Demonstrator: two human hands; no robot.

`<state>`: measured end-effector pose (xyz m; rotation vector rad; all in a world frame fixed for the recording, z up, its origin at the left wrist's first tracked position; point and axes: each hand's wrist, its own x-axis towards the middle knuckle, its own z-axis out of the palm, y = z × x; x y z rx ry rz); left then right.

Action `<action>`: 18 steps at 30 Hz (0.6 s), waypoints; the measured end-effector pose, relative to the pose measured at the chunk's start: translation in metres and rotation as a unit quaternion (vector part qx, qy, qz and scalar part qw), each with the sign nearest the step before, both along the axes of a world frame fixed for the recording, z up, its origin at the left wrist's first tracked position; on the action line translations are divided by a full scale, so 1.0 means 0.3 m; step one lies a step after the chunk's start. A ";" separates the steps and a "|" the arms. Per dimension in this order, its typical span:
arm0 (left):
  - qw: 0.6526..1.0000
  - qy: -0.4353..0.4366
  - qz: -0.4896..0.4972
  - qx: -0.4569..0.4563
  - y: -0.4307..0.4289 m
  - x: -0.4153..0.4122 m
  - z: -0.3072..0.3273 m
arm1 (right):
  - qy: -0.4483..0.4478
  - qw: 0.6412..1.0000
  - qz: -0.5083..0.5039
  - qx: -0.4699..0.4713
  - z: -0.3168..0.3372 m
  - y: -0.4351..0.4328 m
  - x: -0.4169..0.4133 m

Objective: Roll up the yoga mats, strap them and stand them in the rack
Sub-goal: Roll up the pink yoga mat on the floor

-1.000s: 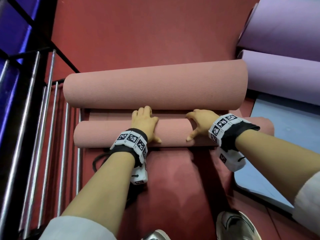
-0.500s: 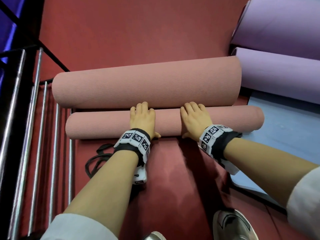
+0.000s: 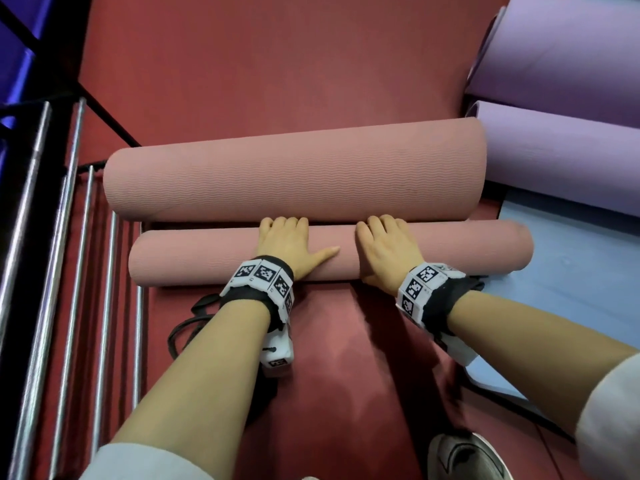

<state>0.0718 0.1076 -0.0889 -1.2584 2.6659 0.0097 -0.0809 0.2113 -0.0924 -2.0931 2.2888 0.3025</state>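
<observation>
The left hand [image 3: 287, 247] and right hand [image 3: 388, 251] press flat on the thin pink roll [image 3: 194, 259], fingers together, gripping nothing. Uneven pressure may let it loosen or go crooked.

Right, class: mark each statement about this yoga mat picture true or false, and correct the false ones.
1. Both the left hand and the right hand rest on the thinner pink roll. True.
2. The thicker pink roll lies nearer the person than the thinner one. False: it lies beyond it.
3. A black strap is fastened round the thinner roll. False: it lies on the red floor by the left forearm.
4. Purple mats lie beyond the light blue mat. True.
</observation>
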 end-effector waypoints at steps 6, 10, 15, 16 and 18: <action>0.998 0.036 0.031 0.043 -0.019 -0.012 -0.008 | -0.006 0.999 0.012 -0.050 -0.034 0.037 0.008; 0.994 0.023 0.005 0.107 -0.036 -0.070 0.015 | -0.031 0.997 0.001 -0.066 -0.052 0.035 -0.001; 0.992 -0.004 -0.029 0.120 0.013 -0.051 0.005 | -0.067 0.997 -0.015 -0.032 -0.035 0.013 -0.036; 0.994 -0.005 -0.036 0.101 0.023 -0.031 -0.003 | -0.075 0.997 -0.010 -0.020 -0.030 0.007 -0.045; 0.997 -0.005 -0.047 0.060 0.034 0.005 -0.012 | -0.099 0.995 0.000 -0.002 -0.016 -0.018 -0.069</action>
